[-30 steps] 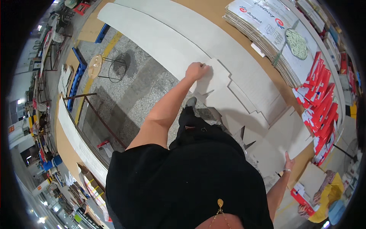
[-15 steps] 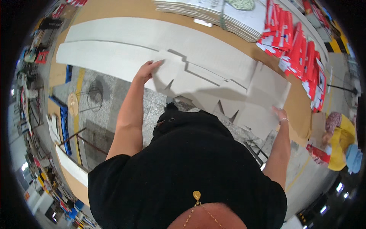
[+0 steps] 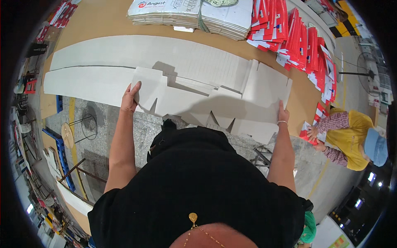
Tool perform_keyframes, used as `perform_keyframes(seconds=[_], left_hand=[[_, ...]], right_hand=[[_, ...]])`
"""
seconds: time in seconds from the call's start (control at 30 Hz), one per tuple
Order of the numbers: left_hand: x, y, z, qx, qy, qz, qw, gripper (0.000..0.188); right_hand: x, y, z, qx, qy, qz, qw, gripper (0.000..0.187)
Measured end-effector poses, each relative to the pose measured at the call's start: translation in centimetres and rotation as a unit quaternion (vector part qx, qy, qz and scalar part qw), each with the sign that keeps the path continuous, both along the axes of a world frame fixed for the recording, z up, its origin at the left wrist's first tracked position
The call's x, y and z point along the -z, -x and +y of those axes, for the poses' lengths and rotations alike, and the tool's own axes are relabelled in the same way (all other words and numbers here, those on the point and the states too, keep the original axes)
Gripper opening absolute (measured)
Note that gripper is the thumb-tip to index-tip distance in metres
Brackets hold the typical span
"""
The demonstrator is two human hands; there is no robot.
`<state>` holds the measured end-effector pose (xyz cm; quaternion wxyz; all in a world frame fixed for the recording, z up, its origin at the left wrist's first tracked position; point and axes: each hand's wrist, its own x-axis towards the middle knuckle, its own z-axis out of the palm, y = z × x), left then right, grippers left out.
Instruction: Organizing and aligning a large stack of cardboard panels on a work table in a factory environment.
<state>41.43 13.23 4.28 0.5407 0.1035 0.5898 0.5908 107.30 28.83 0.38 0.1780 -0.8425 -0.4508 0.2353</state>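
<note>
A large flat die-cut cardboard blank (image 3: 206,101), pale grey with flaps and notches, lies across the near edge of a brown worktable (image 3: 99,20). My left hand (image 3: 131,97) grips its left flap. My right hand (image 3: 283,113), a bracelet on the wrist, holds its right edge. The blank rests on long pale cardboard sheets (image 3: 124,53) spread over the table.
Bundled flat cartons (image 3: 186,12) lie at the table's far side. Red and white flat boxes (image 3: 306,41) are stacked at the right. A person in a yellow top and blue cap (image 3: 355,138) handles a red box at the right. A round stool (image 3: 68,134) stands on the floor at the left.
My view has swung so the table sits straight ahead. Both hands now hold the blank further apart, left on the left flap, right on the right edge. The person at the right came into view.
</note>
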Motion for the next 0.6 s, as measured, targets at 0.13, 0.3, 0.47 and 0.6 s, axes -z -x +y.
perform_keyframes(seconds=[0.13, 0.3, 0.47, 0.6], left_hand=[[0.1, -1.0, -0.3, -0.040, -0.005, -0.057, 0.998, 0.048], [-1.5, -1.8, -0.9, 0.003, 0.018, 0.009, 1.000, 0.052], [-0.7, -2.9, 0.1, 0.015, 0.029, 0.031, 0.999, 0.056], [-1.1, -2.6, -0.7, 0.027, 0.017, 0.016, 0.999, 0.057]], right_hand=[[0.3, -0.5, -0.2, 0.009, -0.004, 0.044, 0.999, 0.083], [0.7, 0.1, 1.6, -0.050, 0.105, -0.064, 0.991, 0.091], [2.4, -2.4, 1.8, -0.090, 0.096, -0.100, 0.986, 0.098], [1.9, -1.4, 3.0, -0.115, 0.175, -0.097, 0.973, 0.098]])
